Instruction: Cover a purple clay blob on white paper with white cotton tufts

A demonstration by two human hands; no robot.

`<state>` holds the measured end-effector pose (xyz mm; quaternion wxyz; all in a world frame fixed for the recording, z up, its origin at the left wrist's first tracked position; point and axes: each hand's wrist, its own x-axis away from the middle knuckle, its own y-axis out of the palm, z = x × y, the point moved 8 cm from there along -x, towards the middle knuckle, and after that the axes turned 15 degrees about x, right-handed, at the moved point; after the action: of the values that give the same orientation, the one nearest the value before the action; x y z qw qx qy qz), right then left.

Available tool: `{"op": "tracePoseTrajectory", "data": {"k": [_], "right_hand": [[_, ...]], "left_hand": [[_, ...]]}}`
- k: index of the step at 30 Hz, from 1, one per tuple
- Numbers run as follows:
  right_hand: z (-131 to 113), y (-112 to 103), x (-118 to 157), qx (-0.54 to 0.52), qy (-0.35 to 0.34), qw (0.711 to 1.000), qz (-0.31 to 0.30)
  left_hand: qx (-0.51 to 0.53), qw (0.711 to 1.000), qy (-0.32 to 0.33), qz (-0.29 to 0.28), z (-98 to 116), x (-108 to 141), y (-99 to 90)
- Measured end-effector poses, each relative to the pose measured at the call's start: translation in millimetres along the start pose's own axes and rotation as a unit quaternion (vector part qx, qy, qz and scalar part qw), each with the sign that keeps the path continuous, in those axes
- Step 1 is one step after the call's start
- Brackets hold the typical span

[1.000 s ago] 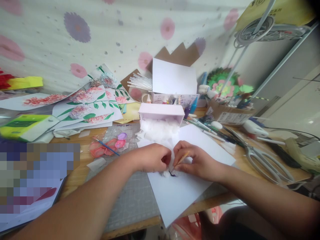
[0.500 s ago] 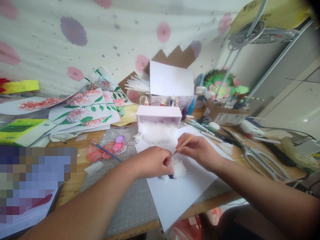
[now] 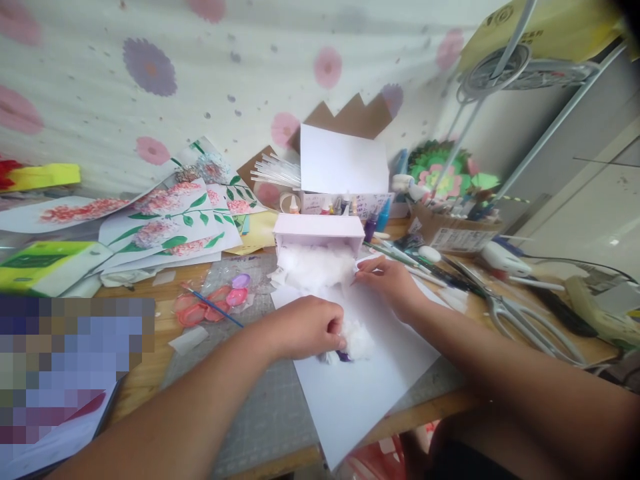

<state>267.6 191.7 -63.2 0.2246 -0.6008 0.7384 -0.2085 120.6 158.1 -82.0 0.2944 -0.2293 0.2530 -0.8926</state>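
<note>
My left hand (image 3: 313, 327) is closed over the white paper sheet (image 3: 345, 413), its thumb and finger pinched at a small purple piece (image 3: 343, 357). White fluff (image 3: 359, 340) like cotton wool sits right beside those fingertips. Up and to the right, my right hand (image 3: 387, 280) has its fingers drawn together at the front right corner of an open white box. What the right fingers hold is too blurred to make out. Loose white cotton (image 3: 320, 263) spills from the box (image 3: 320, 225) onto the paper.
Left of the paper lie a blue paintbrush (image 3: 213, 305) and pink paint cups (image 3: 237, 297) on the grey cutting mat (image 3: 260, 407). Large scissors (image 3: 520, 320), several pens and a carton of tools (image 3: 465, 230) stand to the right. Flower pictures (image 3: 170, 223) lie at the back left.
My right hand has moved up and away from the fluff to the box's front corner. The wooden stick seen in it before no longer shows clearly. My left hand stays nearly still.
</note>
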Motion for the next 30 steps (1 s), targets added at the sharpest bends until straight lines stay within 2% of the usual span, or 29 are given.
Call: {"op": "tracePoseTrajectory", "data": {"k": [4,6,8,10,12,14,16,18,21,25,30], "right_hand": [[-0.6,-1.7,2.5,0.014,0.013,0.999,-0.026],[-8.2,-3.8,8.3,-0.024,-0.006,0.998,-0.064],[-23.9,-3.0,20.0,-0.095,-0.051,0.985,-0.137],[-42.6,1.7,38.7,-0.142,-0.101,0.957,-0.233],[-57.0,8.5,59.1,-0.146,-0.136,0.929,-0.312],[-63.0,15.9,73.1,-0.121,-0.149,0.919,-0.344],[-62.2,21.9,78.1,-0.063,-0.153,0.93,-0.328],[-59.9,24.1,77.5,0.018,-0.169,0.945,-0.28],[-61.9,24.7,78.0,0.108,-0.225,0.943,-0.222],[-67.3,26.5,81.7,0.13,-0.284,0.927,-0.207],[-70.8,27.9,83.4,0.139,-0.314,0.917,-0.204]], "left_hand": [[0.002,1.0,0.005,-0.002,1.1,-0.5,0.0],[0.005,1.0,0.003,-0.002,1.7,-0.8,0.0],[0.008,1.0,0.002,-0.003,2.2,-0.9,0.1],[0.016,1.0,0.006,-0.007,2.6,-0.9,0.7],[0.02,1.0,0.008,-0.012,1.8,-0.9,1.3],[0.018,1.0,0.008,-0.014,0.3,-1.4,1.4],[0.012,1.0,0.015,-0.01,0.1,-2.4,0.6],[0.01,1.0,0.024,-0.007,1.0,-3.6,0.2],[0.007,1.0,0.026,-0.01,0.5,-4.8,0.9],[0.012,0.999,0.041,-0.012,2.0,-5.2,1.4],[0.027,0.999,0.035,-0.022,4.4,-3.6,1.9]]}}
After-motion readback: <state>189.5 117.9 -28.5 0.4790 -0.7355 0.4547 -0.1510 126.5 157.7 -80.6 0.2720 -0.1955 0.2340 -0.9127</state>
